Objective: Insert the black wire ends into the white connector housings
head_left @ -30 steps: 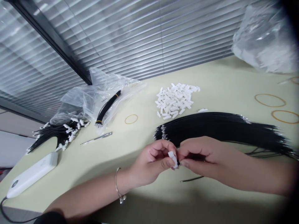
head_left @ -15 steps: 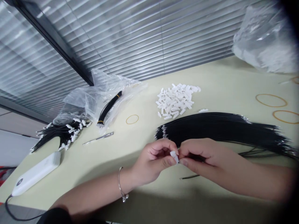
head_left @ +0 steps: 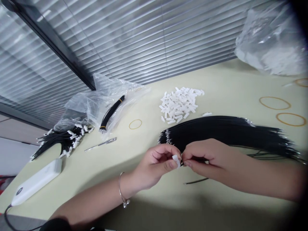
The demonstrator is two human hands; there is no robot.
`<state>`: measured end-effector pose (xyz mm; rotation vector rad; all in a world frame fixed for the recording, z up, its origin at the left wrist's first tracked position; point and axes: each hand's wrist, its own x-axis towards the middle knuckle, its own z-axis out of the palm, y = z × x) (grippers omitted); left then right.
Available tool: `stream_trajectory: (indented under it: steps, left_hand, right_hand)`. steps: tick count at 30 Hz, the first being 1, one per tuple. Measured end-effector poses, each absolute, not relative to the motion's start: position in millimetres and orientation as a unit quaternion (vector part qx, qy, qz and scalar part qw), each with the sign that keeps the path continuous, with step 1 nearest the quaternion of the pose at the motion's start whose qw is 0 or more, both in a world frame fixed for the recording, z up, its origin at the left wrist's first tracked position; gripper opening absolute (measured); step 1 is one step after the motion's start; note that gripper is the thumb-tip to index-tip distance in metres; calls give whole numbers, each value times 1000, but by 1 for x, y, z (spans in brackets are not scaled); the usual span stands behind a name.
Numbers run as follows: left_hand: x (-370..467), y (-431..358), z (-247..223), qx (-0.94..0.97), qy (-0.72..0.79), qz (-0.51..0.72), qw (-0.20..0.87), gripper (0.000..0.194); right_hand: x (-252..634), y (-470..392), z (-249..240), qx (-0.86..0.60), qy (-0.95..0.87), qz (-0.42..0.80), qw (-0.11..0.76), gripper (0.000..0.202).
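Between the thumb and fingers of my left hand (head_left: pixel 157 165) is a small white plastic connector housing (head_left: pixel 176 161). My right hand (head_left: pixel 208 157) pinches a thin black wire (head_left: pixel 182 164) right beside it, and the wire's tip meets the housing's edge; how deep it sits I cannot tell. Another black wire end (head_left: pixel 192 182) with a metal tip sticks out below my right hand. Just behind both hands lies a thick bundle of black wires (head_left: pixel 216 130) with silvery terminals at the ends. Beyond the bundle is a pile of white connector housings (head_left: pixel 179 104).
Rubber bands (head_left: pixel 291 119) lie at the right, near a clear plastic bag (head_left: pixel 271 45). On the left are finished-looking wires with white housings (head_left: pixel 57 139), a slim metal tool (head_left: pixel 100 144), a banded wire bundle (head_left: pixel 112 114) on plastic, and a white corded device (head_left: pixel 37 181).
A short stretch of black wire now shows between my fingertips, and the housing has tilted slightly. Both hands stay close together; the whole view has shifted a little.
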<state>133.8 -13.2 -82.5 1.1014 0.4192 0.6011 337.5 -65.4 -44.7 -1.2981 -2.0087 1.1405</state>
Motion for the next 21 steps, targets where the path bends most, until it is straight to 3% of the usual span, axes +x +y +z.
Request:
stream_trajectory:
  steps: [5,14,21]
  left_hand:
    - [135,-15,-83,513,169,276,795,17]
    - [137,-19,-85,520,170,307,779,17]
    - [142,-16,-86,535,183,329,756,14]
  right_hand:
    - [337,-66,-52,-401,-780,378,297,23]
    - [332,-71,-57,-393,-785,328,347,22]
    - [333,-64,-59,-416,-808,273,314,24]
